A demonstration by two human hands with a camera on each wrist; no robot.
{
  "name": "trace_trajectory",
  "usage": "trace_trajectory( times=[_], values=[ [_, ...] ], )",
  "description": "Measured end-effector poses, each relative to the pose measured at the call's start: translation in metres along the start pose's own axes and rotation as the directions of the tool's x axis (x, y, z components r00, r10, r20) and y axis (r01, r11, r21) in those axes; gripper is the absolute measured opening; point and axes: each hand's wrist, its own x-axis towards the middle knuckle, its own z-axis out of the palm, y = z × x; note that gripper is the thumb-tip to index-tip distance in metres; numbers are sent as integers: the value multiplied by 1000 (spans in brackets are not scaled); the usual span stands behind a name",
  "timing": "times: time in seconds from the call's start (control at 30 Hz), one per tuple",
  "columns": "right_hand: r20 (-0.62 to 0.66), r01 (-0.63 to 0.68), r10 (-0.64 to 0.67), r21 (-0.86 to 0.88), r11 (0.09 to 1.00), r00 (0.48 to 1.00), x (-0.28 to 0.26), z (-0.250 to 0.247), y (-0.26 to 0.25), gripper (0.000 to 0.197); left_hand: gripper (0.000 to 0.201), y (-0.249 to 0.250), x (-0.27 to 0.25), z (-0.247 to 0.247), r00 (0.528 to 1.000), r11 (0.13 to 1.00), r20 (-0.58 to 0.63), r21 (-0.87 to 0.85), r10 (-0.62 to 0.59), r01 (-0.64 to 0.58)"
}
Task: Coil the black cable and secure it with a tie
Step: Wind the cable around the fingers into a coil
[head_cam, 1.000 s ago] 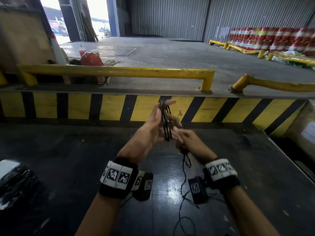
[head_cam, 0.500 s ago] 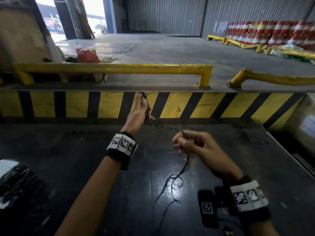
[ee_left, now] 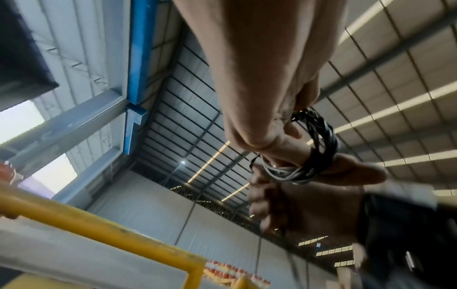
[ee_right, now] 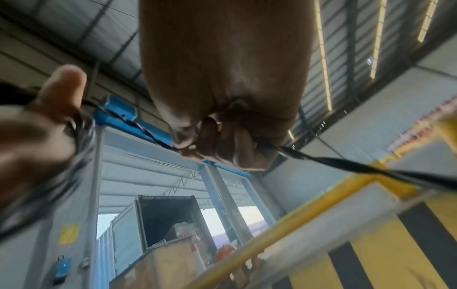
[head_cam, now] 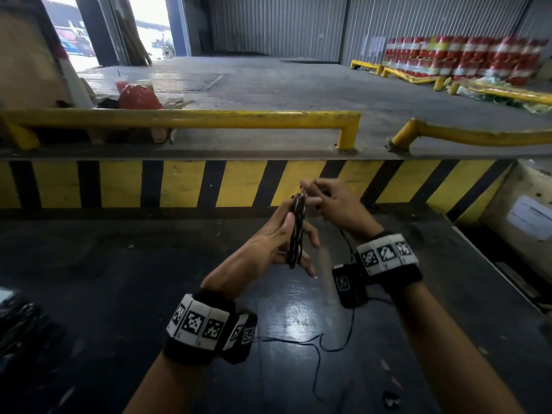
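Note:
A thin black cable is wound in several loops into a coil (head_cam: 297,231) that my left hand (head_cam: 280,243) holds upright above the dark table; in the left wrist view the coil (ee_left: 319,148) wraps round the fingers. My right hand (head_cam: 331,201) is just to the right, at the coil's top, pinching the cable's running strand (ee_right: 321,158), which passes through its curled fingers (ee_right: 222,144). The loose tail (head_cam: 319,345) hangs down and trails over the table between my forearms. No tie is visible.
The table (head_cam: 119,294) is dark and glossy, ending at a yellow-and-black striped kerb (head_cam: 185,183) with yellow rails (head_cam: 179,118) behind. A black bundle (head_cam: 18,321) lies at the left edge. A cardboard box (head_cam: 525,210) stands at the right.
Half a second ago my hands were spread apart with the strand stretched between them. They have come together again, the right hand now at the top of the coil, laying another loop.

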Motion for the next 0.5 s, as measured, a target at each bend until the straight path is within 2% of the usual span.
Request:
trace_trajectory(
  times=[0.07,0.13,0.2,0.3,0.37,0.43,0.5],
  values=[
    [31,-55,51,133,990,998,-17,21,13,49,48,12,1,-5,997,994,-41,-89,63,-66],
    [51,-133,124,254,958,991,-38,41,18,54,45,22,4,-13,988,982,-89,-134,122,-134],
    [75,-204,190,366,908,979,-60,59,18,50,45,26,11,-25,978,968,-147,-180,148,-174],
    [164,-243,183,534,810,969,-87,71,10,45,44,27,29,-39,962,960,-232,-202,147,-195],
    [218,-251,153,550,797,964,-98,71,3,44,45,26,39,-41,947,961,-286,-185,146,-204],
    [299,-253,107,503,826,948,-105,67,-4,41,45,26,48,-44,924,968,-355,-143,146,-208],
    [363,-236,56,474,848,930,-108,60,-12,35,45,24,62,-54,895,985,-418,-5,154,-172]
  ],
)
